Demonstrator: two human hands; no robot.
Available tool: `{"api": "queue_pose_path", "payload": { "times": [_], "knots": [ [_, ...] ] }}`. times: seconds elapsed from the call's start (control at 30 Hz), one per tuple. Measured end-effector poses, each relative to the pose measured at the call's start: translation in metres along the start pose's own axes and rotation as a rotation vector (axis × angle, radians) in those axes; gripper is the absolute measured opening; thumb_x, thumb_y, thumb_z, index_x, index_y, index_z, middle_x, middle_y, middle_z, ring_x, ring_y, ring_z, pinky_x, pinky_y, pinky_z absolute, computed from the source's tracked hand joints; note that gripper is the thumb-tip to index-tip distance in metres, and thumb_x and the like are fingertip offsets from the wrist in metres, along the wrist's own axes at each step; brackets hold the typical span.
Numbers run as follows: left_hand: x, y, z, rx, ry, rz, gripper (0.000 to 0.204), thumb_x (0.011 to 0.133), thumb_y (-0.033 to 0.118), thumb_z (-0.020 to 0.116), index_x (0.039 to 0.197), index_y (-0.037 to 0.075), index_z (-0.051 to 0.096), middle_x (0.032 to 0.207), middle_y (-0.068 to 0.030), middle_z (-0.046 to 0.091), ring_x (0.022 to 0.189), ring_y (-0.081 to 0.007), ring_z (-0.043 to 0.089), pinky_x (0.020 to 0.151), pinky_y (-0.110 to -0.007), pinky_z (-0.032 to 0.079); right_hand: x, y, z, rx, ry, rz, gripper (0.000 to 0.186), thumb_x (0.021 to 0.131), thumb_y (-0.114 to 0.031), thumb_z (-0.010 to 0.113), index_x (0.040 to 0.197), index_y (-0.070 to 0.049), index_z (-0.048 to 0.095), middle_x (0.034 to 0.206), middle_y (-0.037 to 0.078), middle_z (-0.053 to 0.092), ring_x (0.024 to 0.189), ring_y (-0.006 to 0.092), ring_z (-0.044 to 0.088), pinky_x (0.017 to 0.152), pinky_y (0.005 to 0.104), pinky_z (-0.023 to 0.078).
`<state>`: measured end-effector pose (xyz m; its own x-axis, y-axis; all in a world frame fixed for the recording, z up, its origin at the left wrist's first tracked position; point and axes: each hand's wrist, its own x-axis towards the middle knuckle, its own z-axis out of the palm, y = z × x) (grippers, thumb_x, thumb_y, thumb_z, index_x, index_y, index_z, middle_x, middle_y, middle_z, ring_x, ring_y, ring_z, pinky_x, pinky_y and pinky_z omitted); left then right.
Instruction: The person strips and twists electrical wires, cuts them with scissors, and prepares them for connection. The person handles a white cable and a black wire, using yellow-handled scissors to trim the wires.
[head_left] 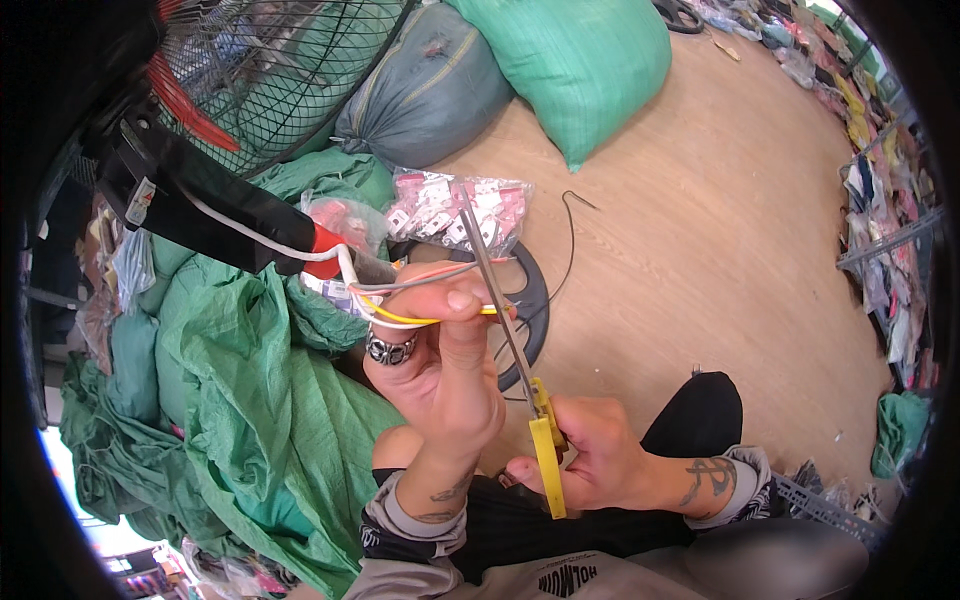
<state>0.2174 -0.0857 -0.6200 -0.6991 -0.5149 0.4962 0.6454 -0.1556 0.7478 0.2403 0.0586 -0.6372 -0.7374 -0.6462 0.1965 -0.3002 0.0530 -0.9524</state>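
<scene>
My left hand (450,375), with a ring on one finger, is closed in a pinch on several thin wires (385,314), among them a yellow, a white and a grey one. They come out of a white cable (250,238) that runs along the black stem (195,205) of a fan, near a red collar (326,250). In my right hand (600,450) are scissors (541,405) with yellow handles. Their long blades point up and away, crossing beside the wire ends at my left fingertips. Whether the blades touch a wire, I cannot tell.
The fan's wire cage (290,70) fills the upper left. Beyond stand a grey sack (425,90) and a green sack (590,70). A clear bag of small parts (465,205) lies by a dark round base (538,300). Green sheeting (270,400) heaps at left; racks of garments (880,240) line the right.
</scene>
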Motion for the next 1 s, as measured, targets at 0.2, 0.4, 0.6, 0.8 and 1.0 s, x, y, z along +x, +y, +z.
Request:
{"api": "queue_pose_path", "payload": {
  "times": [0.2,0.4,0.6,0.8,1.0],
  "knots": [
    [0.002,-0.001,-0.007,-0.004,-0.001,-0.013,0.006,0.091,0.001,0.059,0.097,0.0,0.056,0.095,-0.0128,0.058,0.079,-0.0153,0.06,0.07,-0.027,0.052,-0.002,0.003,0.003,-0.033,0.006,0.042,0.044,0.078,-0.029,0.078,0.066,-0.005,0.042,0.051,0.008,0.043,0.042,0.0218,0.045,0.041,0.0339,0.036],
    [0.001,-0.002,-0.016,0.05,0.011,-0.086,0.005,0.091,0.0,0.059,0.095,-0.001,0.057,0.095,-0.0109,0.059,0.08,-0.0146,0.059,0.072,-0.025,0.05,0.011,0.004,-0.005,0.011,-0.077,0.185,0.053,0.072,-0.041,0.081,0.065,-0.005,0.042,0.059,0.01,0.044,0.052,0.0221,0.046,0.048,0.0349,0.037],
    [-0.003,-0.007,-0.015,0.064,-0.048,-0.124,0.005,0.09,-0.001,0.059,0.095,-0.002,0.059,0.093,-0.0085,0.058,0.078,-0.0134,0.057,0.07,-0.026,0.049,0.015,0.012,-0.007,0.032,-0.043,0.117,0.056,0.066,-0.044,0.084,0.066,-0.004,0.045,0.061,0.008,0.044,0.054,0.0232,0.044,0.051,0.034,0.035],
    [-0.006,-0.006,-0.011,0.071,-0.057,-0.173,0.007,0.089,-0.003,0.06,0.096,-0.002,0.059,0.093,-0.0089,0.059,0.081,-0.0131,0.059,0.073,-0.026,0.051,0.014,0.015,0.002,0.067,0.05,0.21,0.042,0.074,-0.032,0.079,0.067,-0.002,0.05,0.056,0.009,0.045,0.05,0.0204,0.045,0.047,0.0338,0.036],
    [-0.007,-0.006,-0.009,0.017,-0.064,-0.192,0.008,0.091,-0.001,0.059,0.098,-0.001,0.058,0.094,-0.0093,0.059,0.081,-0.0134,0.059,0.072,-0.028,0.052,0.01,0.017,0.006,0.09,0.113,0.152,0.031,0.079,-0.021,0.073,0.067,-0.001,0.053,0.051,0.009,0.046,0.045,0.0185,0.046,0.044,0.0328,0.037]
  ]
}}
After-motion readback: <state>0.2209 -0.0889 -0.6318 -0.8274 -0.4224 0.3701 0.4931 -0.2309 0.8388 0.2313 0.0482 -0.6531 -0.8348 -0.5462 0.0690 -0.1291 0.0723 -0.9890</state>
